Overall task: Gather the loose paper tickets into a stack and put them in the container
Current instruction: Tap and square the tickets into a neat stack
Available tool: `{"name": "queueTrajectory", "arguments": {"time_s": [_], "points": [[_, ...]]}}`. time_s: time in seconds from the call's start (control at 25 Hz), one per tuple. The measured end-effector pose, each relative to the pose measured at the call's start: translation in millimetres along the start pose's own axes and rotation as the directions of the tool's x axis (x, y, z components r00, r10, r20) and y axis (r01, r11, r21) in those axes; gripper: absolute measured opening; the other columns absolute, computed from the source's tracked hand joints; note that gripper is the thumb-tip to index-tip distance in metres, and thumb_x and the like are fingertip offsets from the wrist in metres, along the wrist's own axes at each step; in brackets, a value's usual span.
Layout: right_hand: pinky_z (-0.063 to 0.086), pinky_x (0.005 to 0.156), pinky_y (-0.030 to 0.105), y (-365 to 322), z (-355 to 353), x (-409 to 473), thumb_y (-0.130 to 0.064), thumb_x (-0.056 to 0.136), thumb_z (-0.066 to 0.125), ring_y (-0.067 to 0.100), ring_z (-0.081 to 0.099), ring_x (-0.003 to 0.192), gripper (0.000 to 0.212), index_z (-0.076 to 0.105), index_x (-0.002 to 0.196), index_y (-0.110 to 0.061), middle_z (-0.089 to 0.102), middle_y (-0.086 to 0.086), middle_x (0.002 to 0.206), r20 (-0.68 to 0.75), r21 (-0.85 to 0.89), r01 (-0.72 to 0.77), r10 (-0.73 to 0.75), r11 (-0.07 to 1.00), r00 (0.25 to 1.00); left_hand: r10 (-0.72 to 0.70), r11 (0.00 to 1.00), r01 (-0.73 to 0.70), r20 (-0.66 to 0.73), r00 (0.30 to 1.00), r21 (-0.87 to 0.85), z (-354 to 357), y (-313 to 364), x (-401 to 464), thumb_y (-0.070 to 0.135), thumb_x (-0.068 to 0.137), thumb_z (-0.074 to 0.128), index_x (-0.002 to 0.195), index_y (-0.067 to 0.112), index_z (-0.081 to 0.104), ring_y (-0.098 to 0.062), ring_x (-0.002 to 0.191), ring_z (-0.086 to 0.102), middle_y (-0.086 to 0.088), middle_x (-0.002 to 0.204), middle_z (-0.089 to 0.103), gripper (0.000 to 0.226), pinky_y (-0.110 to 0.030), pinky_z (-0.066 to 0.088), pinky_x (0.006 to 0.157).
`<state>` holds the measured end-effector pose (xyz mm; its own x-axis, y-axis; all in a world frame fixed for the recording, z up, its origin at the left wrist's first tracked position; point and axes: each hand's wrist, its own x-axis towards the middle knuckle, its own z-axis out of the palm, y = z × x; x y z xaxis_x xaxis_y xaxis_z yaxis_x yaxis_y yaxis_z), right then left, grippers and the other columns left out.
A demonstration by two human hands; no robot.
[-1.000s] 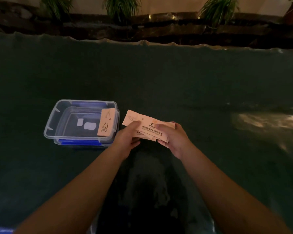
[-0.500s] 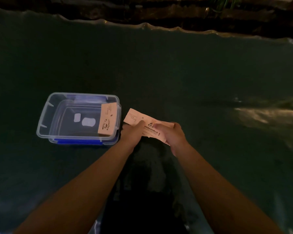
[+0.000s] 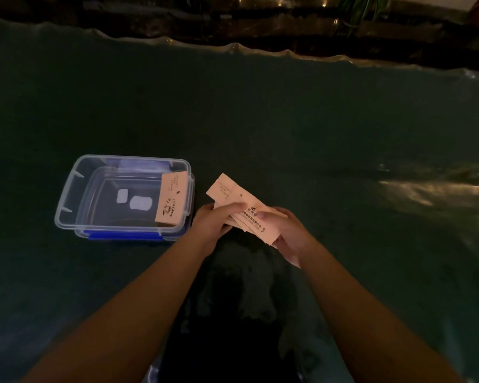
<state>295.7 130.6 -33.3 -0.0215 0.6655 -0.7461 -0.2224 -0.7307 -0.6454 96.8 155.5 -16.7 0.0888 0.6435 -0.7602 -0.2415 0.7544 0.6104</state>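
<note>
Pinching a fanned bundle of paper tickets (image 3: 244, 208) between them, both hands hover just above the dark green bench (image 3: 315, 128). The left hand (image 3: 212, 221) has its fingers (image 3: 231, 207) curled narrowly over the near-left edge of the bundle, thumb side hidden beneath. The right hand (image 3: 288, 233) clamps the right end, its thumb (image 3: 260, 216) pressed flat on the top ticket and the other fingers folded under the paper. How many tickets make up the bundle cannot be told exactly; at least three staggered edges show at the lower side. They are long, thin, pale pink rectangles printed with small dark characters, the top one angled up and to the left.

Just beside the left hand, to the left, stands one clear plastic container (image 3: 67, 205), rectangular with rounded corners, a blue clip along its near side and no lid on it. One single ticket (image 3: 170, 200) of the same pink paper leans upright against the inside of its right wall, printed with a small cup drawing. Two white patches show through the container's transparent bottom.

A glossy, wrinkled film covers the bench and catches light at the right.
</note>
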Motion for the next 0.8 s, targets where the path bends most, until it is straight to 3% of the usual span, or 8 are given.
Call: {"name": "queueTrajectory", "arguments": {"time_s": [0.12, 0.24, 0.36, 0.44, 0.52, 0.68, 0.8], "points": [[0.064, 0.089, 0.043, 10, -6, -7, -0.028, 0.067, 0.095, 0.027, 0.078, 0.111, 0.077, 0.057, 0.134, -0.020, 0.083, 0.006, 0.113, 0.009, 0.058, 0.063, -0.063, 0.996, 0.998, 0.070, 0.995, -0.068, 0.036, 0.997, -0.066, 11, -1, -5, 0.006, 0.076, 0.089, 0.140, 0.009, 0.053, -0.025, 0.101, 0.078, -0.012, 0.117, 0.078, 0.074, -0.039, 0.064, 0.081], [0.065, 0.082, 0.039, 17, -7, -13, -0.024, 0.070, 0.095, 0.028, 0.080, 0.108, 0.075, 0.056, 0.135, -0.019, 0.082, 0.009, 0.116, 0.004, 0.174, 0.107, -0.109, 0.979, 0.994, 0.136, 0.976, -0.138, -0.019, 0.990, -0.170, 25, -5, -7, 0.000, 0.073, 0.090, 0.151, 0.013, 0.043, -0.029, 0.105, 0.076, -0.013, 0.123, 0.074, 0.092, -0.050, 0.062, 0.091], [0.066, 0.080, 0.039, 21, -4, -17, -0.027, 0.062, 0.099, 0.030, 0.079, 0.109, 0.084, 0.054, 0.132, -0.012, 0.081, 0.013, 0.118, 0.008, 0.248, 0.133, -0.139, 0.960, 0.990, 0.141, 0.948, -0.125, 0.034, 0.989, -0.293, 38, -10, -10, 0.004, 0.079, 0.086, 0.143, 0.012, 0.056, -0.027, 0.101, 0.078, -0.012, 0.119, 0.078, 0.071, -0.044, 0.065, 0.078], [0.066, 0.080, 0.039, 19, -5, -19, -0.031, 0.057, 0.101, 0.031, 0.080, 0.108, 0.088, 0.056, 0.129, -0.009, 0.080, 0.014, 0.119, 0.004, 0.205, 0.162, -0.166, 0.965, 0.986, 0.137, 0.972, -0.107, 0.136, 0.981, -0.208, 44, -9, -11, 0.006, 0.082, 0.083, 0.131, 0.017, 0.066, -0.024, 0.100, 0.078, -0.007, 0.116, 0.079, 0.053, -0.037, 0.064, 0.072], [0.065, 0.081, 0.040, 13, -12, -20, -0.032, 0.055, 0.102, 0.029, 0.079, 0.107, 0.091, 0.056, 0.130, -0.009, 0.077, 0.016, 0.125, 0.033, 0.051, 0.194, -0.196, 0.980, 0.980, 0.149, 0.989, -0.149, 0.230, 0.962, -0.016, 42, -4, -8, 0.004, 0.080, 0.084, 0.127, 0.021, 0.068, -0.024, 0.105, 0.076, -0.004, 0.114, 0.080, 0.053, -0.039, 0.063, 0.078], [0.059, 0.101, 0.044, -5, -27, -15, -0.015, 0.067, 0.088, 0.020, 0.067, 0.128, 0.099, 0.041, 0.154, -0.022, 0.069, 0.003, 0.142, 0.199, -0.316, 0.315, -0.262, 0.895, 0.944, 0.237, 0.861, -0.369, 0.366, 0.900, 0.349, 36, 7, 1, 0.007, 0.063, 0.092, 0.137, 0.019, 0.055, -0.019, 0.117, 0.070, -0.004, 0.124, 0.074, 0.084, -0.047, 0.056, 0.097], [0.053, 0.110, 0.048, -15, -23, -7, -0.002, 0.069, 0.077, 0.019, 0.058, 0.138, 0.099, 0.036, 0.155, -0.028, 0.064, -0.001, 0.146, 0.211, -0.436, 0.387, -0.326, 0.812, 0.921, 0.315, 0.756, -0.491, 0.418, 0.852, 0.432, 36, 11, 12, 0.006, 0.063, 0.096, 0.142, 0.025, 0.045, 0.000, 0.118, 0.065, 0.012, 0.124, 0.071, 0.095, -0.025, 0.054, 0.094]]}}
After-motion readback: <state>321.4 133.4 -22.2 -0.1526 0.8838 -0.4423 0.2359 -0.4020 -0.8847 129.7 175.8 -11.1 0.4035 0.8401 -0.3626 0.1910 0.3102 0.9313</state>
